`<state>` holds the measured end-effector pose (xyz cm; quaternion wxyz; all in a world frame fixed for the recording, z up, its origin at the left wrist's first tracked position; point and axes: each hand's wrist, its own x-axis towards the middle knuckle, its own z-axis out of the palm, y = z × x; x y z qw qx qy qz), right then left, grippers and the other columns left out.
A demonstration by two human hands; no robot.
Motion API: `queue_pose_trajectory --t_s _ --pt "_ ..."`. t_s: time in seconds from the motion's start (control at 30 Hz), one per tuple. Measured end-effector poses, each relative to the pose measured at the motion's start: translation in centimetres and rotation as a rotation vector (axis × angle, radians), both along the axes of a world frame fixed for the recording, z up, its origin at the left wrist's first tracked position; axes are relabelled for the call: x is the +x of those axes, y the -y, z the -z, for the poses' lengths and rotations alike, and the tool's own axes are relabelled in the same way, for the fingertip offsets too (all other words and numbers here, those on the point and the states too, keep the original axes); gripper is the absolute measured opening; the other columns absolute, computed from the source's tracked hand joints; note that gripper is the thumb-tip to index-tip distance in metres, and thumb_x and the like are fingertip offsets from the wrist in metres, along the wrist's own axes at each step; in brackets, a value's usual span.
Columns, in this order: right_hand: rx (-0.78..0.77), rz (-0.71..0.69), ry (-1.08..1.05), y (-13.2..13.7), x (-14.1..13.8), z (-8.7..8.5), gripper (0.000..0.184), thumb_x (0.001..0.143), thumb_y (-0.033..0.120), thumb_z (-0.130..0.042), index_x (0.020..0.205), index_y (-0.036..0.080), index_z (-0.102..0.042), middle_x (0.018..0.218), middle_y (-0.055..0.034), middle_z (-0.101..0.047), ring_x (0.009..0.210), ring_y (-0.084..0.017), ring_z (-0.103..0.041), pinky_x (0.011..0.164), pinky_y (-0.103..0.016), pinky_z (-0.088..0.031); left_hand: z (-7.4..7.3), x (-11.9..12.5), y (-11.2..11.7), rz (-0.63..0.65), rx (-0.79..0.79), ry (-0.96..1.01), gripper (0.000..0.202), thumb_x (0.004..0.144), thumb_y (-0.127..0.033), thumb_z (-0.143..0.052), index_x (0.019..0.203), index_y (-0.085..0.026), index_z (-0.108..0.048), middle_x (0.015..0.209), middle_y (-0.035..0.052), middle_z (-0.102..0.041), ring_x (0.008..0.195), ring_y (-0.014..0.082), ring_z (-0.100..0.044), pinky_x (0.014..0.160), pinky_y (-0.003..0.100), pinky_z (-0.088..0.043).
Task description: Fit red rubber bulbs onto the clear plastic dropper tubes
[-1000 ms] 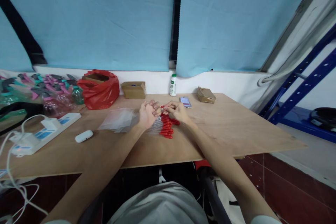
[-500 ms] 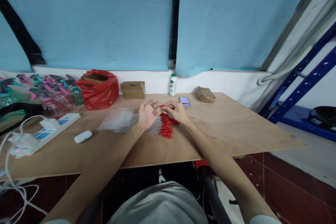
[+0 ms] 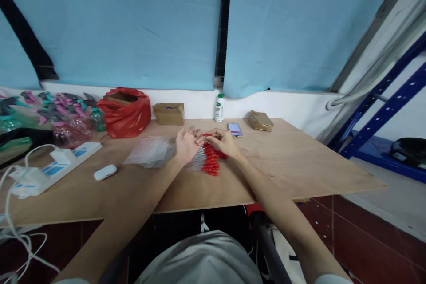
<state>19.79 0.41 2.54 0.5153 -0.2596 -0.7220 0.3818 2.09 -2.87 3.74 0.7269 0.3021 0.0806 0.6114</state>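
Observation:
My left hand (image 3: 186, 145) and my right hand (image 3: 223, 141) meet over the middle of the plywood table (image 3: 299, 159). The right hand pinches a small red-capped dropper (image 3: 207, 135) at its red end, and the left hand's curled fingers close on its other end. Under both hands lies a pile of red-capped droppers (image 3: 210, 162) with clear stems. A heap of clear plastic bags (image 3: 150, 151) rests just left of my left hand.
A red bag (image 3: 125, 113), cardboard box (image 3: 169, 113), white bottle (image 3: 218, 107), phone (image 3: 234, 128) and brown packet (image 3: 261, 120) line the back edge. A power strip (image 3: 53, 166) with cables and a white case (image 3: 105, 171) sit left. Blue shelving (image 3: 382, 111) stands right.
Both hands stay together over the dropper pile with only slight finger shifts. The view has hardly moved.

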Motion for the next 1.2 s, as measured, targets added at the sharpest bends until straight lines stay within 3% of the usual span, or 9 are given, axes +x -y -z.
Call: queue_pose_trajectory --t_s 0.2,0.43,0.63,0.9,1.1,1.2 --pt "0.072 0.023 0.082 0.2 -0.1 0.0 0.029 0.083 0.038 -0.074 0.104 0.018 -0.072 0.094 -0.0069 -0.077 0.083 -0.020 -0.072 0.078 -0.032 -0.056 0.3 -0.3 -0.4 -0.006 0.001 0.016 0.036 0.096 -0.047 -0.042 0.072 -0.020 -0.042 0.075 0.0044 -0.046 0.058 0.0144 -0.043 0.058 0.029 -0.042" --pt "0.144 0.081 0.140 0.1 0.4 0.0 0.025 0.088 0.037 -0.068 0.102 0.016 -0.073 0.083 -0.0037 -0.073 0.071 -0.016 -0.065 0.071 -0.028 -0.050 0.8 0.0 -0.5 -0.003 0.041 -0.017 0.036 0.097 -0.046 -0.038 0.072 -0.020 -0.039 0.075 0.0039 -0.045 0.059 0.0144 -0.043 0.059 0.029 -0.042" --pt "0.107 0.023 0.127 0.2 0.3 -0.1 0.026 0.088 0.040 -0.068 0.097 0.016 -0.073 0.079 -0.0033 -0.072 0.069 -0.016 -0.064 0.070 -0.028 -0.049 0.8 -0.2 -0.7 0.017 -0.022 0.022 0.036 0.096 -0.046 -0.041 0.071 -0.020 -0.039 0.070 0.0033 -0.043 0.056 0.0143 -0.041 0.056 0.028 -0.041" --pt "-0.033 -0.070 0.070 -0.7 0.4 0.5 0.032 0.081 0.044 -0.076 0.095 0.015 -0.074 0.081 -0.0047 -0.074 0.071 -0.016 -0.065 0.068 -0.027 -0.049 1.4 -0.4 -1.3 0.026 0.011 -0.030 0.037 0.096 -0.046 -0.037 0.069 -0.021 -0.034 0.065 0.0009 -0.039 0.051 0.0127 -0.039 0.052 0.026 -0.041" --pt "-0.054 0.043 0.108 -1.7 0.7 1.0 0.032 0.080 0.041 -0.075 0.100 0.016 -0.078 0.085 -0.0052 -0.076 0.069 -0.015 -0.063 0.067 -0.027 -0.047 1.7 -0.6 -1.9 -0.045 0.058 -0.160 0.030 0.091 -0.044 -0.039 0.072 -0.020 -0.039 0.074 0.0038 -0.050 0.053 0.0121 -0.044 0.048 0.024 -0.038" --pt "-0.076 0.100 0.066 -2.2 0.7 1.3 0.030 0.081 0.039 -0.073 0.100 0.016 -0.075 0.086 -0.0050 -0.075 0.072 -0.015 -0.064 0.069 -0.027 -0.047 1.9 -0.7 -2.5 -0.155 0.082 -0.283 0.022 0.085 -0.039 -0.043 0.076 -0.019 -0.046 0.086 0.0062 -0.059 0.053 0.0106 -0.046 0.044 0.022 -0.030"
